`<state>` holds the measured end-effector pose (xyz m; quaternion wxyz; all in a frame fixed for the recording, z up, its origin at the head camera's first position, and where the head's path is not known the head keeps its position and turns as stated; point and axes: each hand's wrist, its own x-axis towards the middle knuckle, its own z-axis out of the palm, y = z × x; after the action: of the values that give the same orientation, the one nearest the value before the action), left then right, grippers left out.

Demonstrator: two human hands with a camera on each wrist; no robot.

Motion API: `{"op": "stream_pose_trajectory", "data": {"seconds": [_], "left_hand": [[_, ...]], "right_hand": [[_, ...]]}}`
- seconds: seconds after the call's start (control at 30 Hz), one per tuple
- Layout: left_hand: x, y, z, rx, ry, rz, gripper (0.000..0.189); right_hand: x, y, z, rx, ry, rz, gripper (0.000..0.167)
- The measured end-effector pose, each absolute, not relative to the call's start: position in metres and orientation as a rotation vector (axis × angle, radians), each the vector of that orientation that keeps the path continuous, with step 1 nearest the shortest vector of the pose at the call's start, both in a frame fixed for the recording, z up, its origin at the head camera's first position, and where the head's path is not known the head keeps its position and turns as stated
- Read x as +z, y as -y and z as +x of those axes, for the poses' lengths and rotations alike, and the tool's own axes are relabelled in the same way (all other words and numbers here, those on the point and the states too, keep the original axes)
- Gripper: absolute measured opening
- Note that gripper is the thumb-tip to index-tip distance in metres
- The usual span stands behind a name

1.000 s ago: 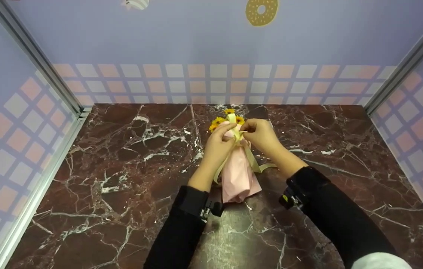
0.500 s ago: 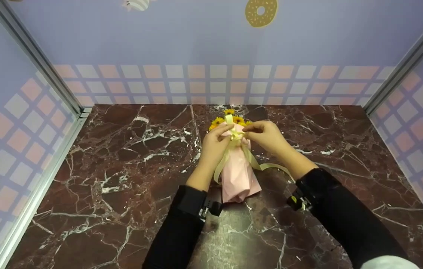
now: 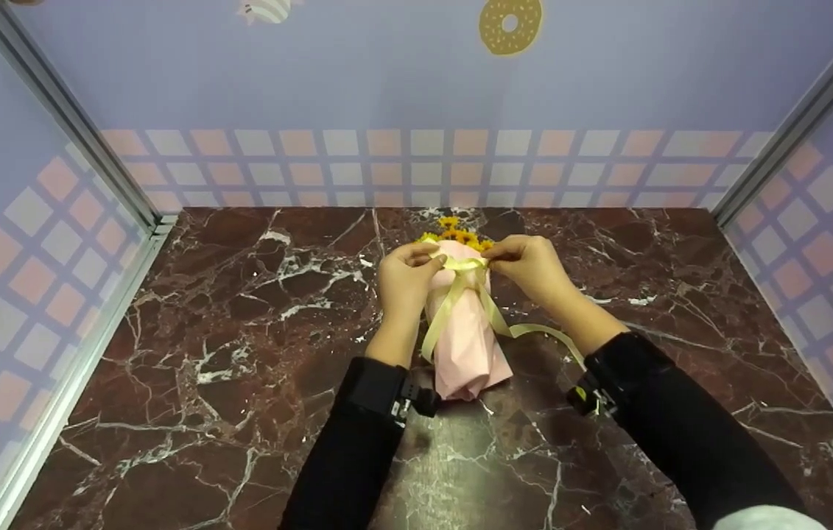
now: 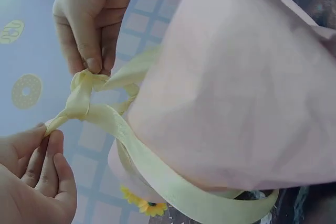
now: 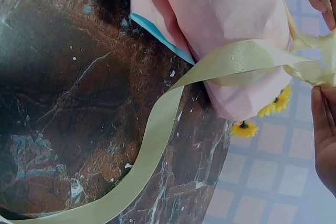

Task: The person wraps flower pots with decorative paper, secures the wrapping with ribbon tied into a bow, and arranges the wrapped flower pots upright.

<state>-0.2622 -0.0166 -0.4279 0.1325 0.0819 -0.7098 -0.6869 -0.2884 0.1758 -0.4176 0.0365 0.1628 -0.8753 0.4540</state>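
Note:
A bouquet of yellow flowers [image 3: 448,222] wrapped in pale pink paper [image 3: 464,346] lies on the table, its blooms toward the back wall. Around its upper part runs a pale yellow ribbon [image 3: 464,265], knotted at the front. My left hand [image 3: 407,283] pinches one side of the knotted ribbon between thumb and fingers, and in the left wrist view that hand [image 4: 39,177] draws it to a narrow point. Opposite it, my right hand [image 3: 530,269] pinches the other side; a small loop shows at its fingertips in the left wrist view. Two ribbon tails hang down over the paper.
One long ribbon tail [image 5: 157,140] curls over the dark marbled table [image 3: 239,353] toward the right wrist. Behind stands a lilac wall [image 3: 357,88] with a checkered band, and side walls flank the table. Each wrist carries a small camera.
Both hands have moved apart, the left one to the left, stretching the knot sideways. The upright loop above the knot is gone from view, and the right ribbon tail has shifted toward the right wrist.

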Motion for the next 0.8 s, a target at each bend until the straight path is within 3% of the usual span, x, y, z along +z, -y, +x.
{"op": "stream_pose_trajectory", "data": {"seconds": [0.2,0.47,0.8], "left_hand": [[-0.425,0.017,-0.262,-2.062,2.021,0.232,0.045],[-0.422,0.017,-0.262,-2.147,1.984,0.243,0.033],[-0.415,0.022,-0.263,-2.165,2.054,0.21,0.036]], "right_hand": [[-0.414,-0.178,-0.288,1.384,2.702,0.462,0.01],[-0.408,-0.182,-0.289,1.337,2.723,0.568,0.016],[-0.399,-0.185,-0.287,1.162,2.727,0.594,0.013]]}}
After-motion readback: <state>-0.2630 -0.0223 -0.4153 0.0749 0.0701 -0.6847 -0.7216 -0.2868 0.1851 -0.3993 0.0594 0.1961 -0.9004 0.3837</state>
